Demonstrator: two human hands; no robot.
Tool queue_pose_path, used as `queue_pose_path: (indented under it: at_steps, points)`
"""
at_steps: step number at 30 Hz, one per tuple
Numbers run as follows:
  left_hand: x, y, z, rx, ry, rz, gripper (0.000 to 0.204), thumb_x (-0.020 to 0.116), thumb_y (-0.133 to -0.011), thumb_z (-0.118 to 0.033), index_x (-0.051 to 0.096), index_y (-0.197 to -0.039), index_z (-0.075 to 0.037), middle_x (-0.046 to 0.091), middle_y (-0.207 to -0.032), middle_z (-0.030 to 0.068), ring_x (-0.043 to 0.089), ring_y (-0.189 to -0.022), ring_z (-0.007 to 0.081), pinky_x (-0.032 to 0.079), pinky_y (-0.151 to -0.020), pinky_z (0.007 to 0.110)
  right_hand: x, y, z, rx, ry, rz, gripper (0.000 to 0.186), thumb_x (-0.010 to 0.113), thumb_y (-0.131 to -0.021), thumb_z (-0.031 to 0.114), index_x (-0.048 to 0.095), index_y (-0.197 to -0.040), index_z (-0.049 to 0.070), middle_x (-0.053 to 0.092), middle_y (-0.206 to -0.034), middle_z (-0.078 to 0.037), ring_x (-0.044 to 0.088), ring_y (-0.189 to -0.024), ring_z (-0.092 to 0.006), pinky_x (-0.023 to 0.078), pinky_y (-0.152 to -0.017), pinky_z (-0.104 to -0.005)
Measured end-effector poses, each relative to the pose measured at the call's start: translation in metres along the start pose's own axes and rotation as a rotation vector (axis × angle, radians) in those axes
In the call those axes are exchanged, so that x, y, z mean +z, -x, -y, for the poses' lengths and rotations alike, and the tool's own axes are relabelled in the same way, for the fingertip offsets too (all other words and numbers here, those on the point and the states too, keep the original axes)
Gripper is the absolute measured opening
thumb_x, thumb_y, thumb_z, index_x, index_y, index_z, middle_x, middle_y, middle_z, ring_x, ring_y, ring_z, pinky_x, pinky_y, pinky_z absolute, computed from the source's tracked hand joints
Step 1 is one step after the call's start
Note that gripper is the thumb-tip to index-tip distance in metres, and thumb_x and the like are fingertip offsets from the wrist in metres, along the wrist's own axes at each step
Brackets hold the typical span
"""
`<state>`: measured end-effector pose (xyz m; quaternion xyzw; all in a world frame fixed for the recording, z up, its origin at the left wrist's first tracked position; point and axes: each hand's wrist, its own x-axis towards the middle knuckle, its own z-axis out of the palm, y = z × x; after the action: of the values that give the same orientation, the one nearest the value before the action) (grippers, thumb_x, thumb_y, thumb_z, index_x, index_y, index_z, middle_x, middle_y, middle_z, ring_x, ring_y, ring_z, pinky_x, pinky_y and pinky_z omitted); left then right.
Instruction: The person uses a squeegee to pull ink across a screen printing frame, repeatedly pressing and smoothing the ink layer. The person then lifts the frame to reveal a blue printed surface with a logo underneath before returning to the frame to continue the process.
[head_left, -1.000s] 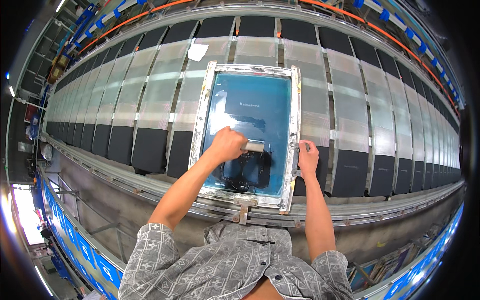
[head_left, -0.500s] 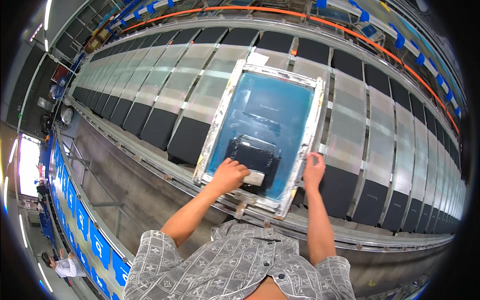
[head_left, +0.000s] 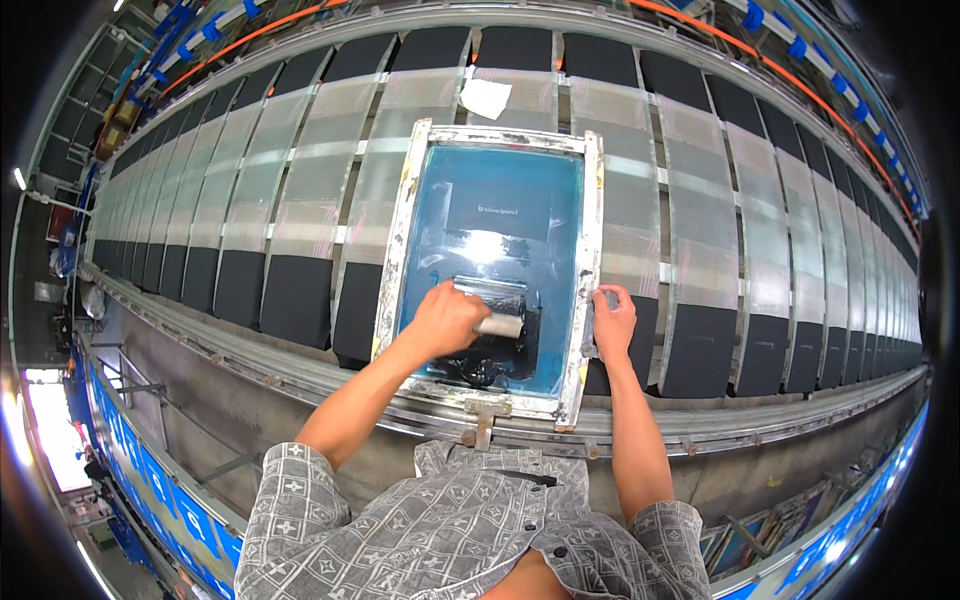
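My left hand [head_left: 448, 322] is wrapped round a squeegee [head_left: 502, 325] with a pale handle, held low over the near half of a printing screen. The screen has blue mesh [head_left: 500, 185] inside a worn, paint-stained white frame [head_left: 592, 215]. Black ink [head_left: 472, 368] lies wet on the mesh around and on the near side of the squeegee, whose blade is partly hidden by my hand. At the frame's right rail, my right hand [head_left: 614, 322] has its fingers bent and closed against the edge.
Black-ended pallets with pale middles [head_left: 705, 230] run in a long curved row on both sides. A metal rail [head_left: 690, 440] borders them nearest me. A white sheet [head_left: 486, 97] lies beyond the screen. Blue panels [head_left: 150, 470] stand at the lower left.
The view has turned, so the screen appears straighter. My left hand and the squeegee have shifted away from the frame's near edge, and ink now shows on their near side.
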<state>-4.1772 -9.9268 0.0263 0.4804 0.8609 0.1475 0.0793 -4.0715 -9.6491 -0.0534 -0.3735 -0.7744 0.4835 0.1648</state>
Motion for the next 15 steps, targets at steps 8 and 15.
queue_pose_path:
  at_steps: [8, 15]
  points:
    - [-0.009, -0.027, 0.025, 0.003, -0.101, 0.074, 0.017, 0.077, -0.067, -0.014, 0.075, -0.085, -0.015, 0.071, -0.080, 0.0044, 0.067, -0.075, 0.0280, 0.046, -0.079, 0.043, 0.004, 0.009, 0.010, -0.004, 0.007, 0.015, 0.021, 0.068, -0.087, 0.024, 0.069, -0.099, 0.006, 0.070, -0.084, -0.013, 0.066, -0.079, -0.0235, 0.050, -0.078, -0.0360]
    - [0.011, 0.045, -0.027, 0.030, -0.034, 0.215, 0.028, 0.076, -0.063, -0.011, 0.077, -0.091, -0.017, 0.072, -0.081, 0.0022, 0.068, -0.077, 0.0215, 0.042, -0.083, 0.039, -0.001, 0.006, 0.016, 0.097, 0.013, 0.047, 0.019, 0.068, -0.087, 0.023, 0.070, -0.098, 0.008, 0.068, -0.079, -0.012, 0.064, -0.074, -0.0204, 0.049, -0.073, -0.0357]
